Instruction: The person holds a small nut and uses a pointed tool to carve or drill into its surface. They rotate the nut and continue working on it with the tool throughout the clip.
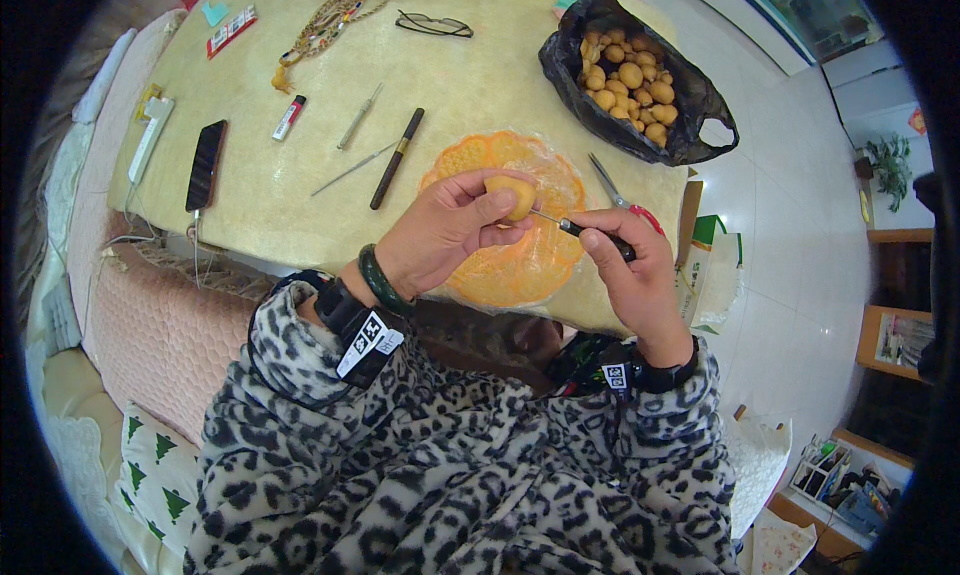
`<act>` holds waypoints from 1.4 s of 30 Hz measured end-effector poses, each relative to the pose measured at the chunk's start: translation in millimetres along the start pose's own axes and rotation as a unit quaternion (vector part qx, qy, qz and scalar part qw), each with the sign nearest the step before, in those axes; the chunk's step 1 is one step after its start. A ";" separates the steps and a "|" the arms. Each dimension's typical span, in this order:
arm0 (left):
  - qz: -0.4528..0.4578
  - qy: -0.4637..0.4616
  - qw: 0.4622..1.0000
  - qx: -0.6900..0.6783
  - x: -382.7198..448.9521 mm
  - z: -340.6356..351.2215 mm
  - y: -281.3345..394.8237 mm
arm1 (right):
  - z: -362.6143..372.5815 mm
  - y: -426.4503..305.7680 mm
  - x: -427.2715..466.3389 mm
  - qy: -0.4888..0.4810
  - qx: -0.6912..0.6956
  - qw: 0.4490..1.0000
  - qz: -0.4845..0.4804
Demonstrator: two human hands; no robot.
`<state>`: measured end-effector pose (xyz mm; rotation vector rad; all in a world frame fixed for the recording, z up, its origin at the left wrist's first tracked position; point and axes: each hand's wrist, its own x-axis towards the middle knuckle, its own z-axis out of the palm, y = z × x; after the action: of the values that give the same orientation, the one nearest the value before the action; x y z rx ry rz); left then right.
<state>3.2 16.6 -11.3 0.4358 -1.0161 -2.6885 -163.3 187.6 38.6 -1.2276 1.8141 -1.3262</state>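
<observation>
My left hand (450, 226) holds a small yellow-brown gourd (513, 197) between thumb and fingers, above an orange plastic-covered mat or tray (517, 275). In my right hand (630, 264) is a thin metal pick with a black handle (570, 227); its tip meets the right side of the gourd, and whether it goes in cannot be told. A black plastic bag (562, 72) full of similar small gourds (630, 75) lies open at the upper right. Scissors (611, 183) with red handles lie just beyond my right hand.
Left of the mat lie a dark pen-like tool (394, 166), a thin metal rod (352, 168), a metal pick (360, 116) and a small tube (289, 117). Farther off are a phone (206, 166) on a cable, a power strip (151, 140), glasses (433, 24) and a beaded cord (330, 20).
</observation>
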 end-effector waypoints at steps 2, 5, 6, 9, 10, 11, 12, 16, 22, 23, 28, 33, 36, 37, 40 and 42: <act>-0.007 0.011 1.000 0.002 0.8 1.1 -0.9 | 1.4 -0.2 0.3 0.009 -0.064 0.997 -0.052; -0.014 0.035 0.999 0.016 3.8 1.4 -1.4 | 4.0 -0.5 -0.2 0.024 -0.146 0.982 -0.116; -0.014 0.044 0.999 0.022 4.5 1.1 -1.1 | 6.7 -0.5 -0.9 0.039 -0.169 0.974 -0.147; -0.020 0.043 0.999 0.015 4.0 -1.0 0.8 | 9.7 -2.8 -6.1 0.023 -0.261 0.954 -0.146; -0.025 0.044 0.999 0.012 3.8 -1.8 1.1 | 10.0 -3.7 -7.9 0.009 -0.291 0.948 -0.132; -0.030 0.045 0.999 0.009 3.7 -2.6 1.3 | 10.5 -4.3 -8.6 0.004 -0.309 0.942 -0.133; -0.031 0.040 0.999 0.003 3.9 -3.2 0.9 | 11.1 -4.6 -9.1 0.001 -0.322 0.937 -0.137; -0.042 0.058 0.997 0.028 5.4 -5.0 -2.2 | 14.3 -1.8 -3.7 0.013 -0.262 0.953 -0.149; -0.026 0.044 0.998 0.046 4.5 -3.1 -4.2 | 8.2 0.1 -3.0 0.037 -0.091 0.994 -0.045; -0.025 0.039 0.998 0.048 4.1 -2.5 -3.1 | 5.2 -0.1 -3.1 0.023 -0.046 0.999 0.017; -0.005 0.017 0.999 0.047 1.5 1.4 -0.3 | -5.9 2.2 0.0 -0.025 0.285 0.932 0.224; 0.007 -0.005 1.000 0.008 0.8 -1.4 0.0 | 3.0 11.9 -1.0 -0.005 0.385 0.896 0.223; 0.014 -0.023 1.000 -0.004 1.1 -3.4 0.5 | 8.1 17.0 -0.6 -0.007 0.476 0.846 0.241; 0.015 -0.017 1.000 -0.001 1.1 -3.3 0.2 | 9.1 17.8 -0.4 -0.010 0.510 0.823 0.250; 0.015 -0.008 1.000 -0.003 1.2 -1.0 -1.3 | 14.8 17.8 -1.6 0.038 0.549 0.798 0.246; 0.010 -0.017 1.000 -0.013 1.3 0.7 -2.4 | 19.4 16.9 -2.2 0.047 0.544 0.804 0.237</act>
<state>1.5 18.4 -12.6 0.3742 -0.9876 -2.6968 -151.7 183.1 16.0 -0.0697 0.9364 -1.6971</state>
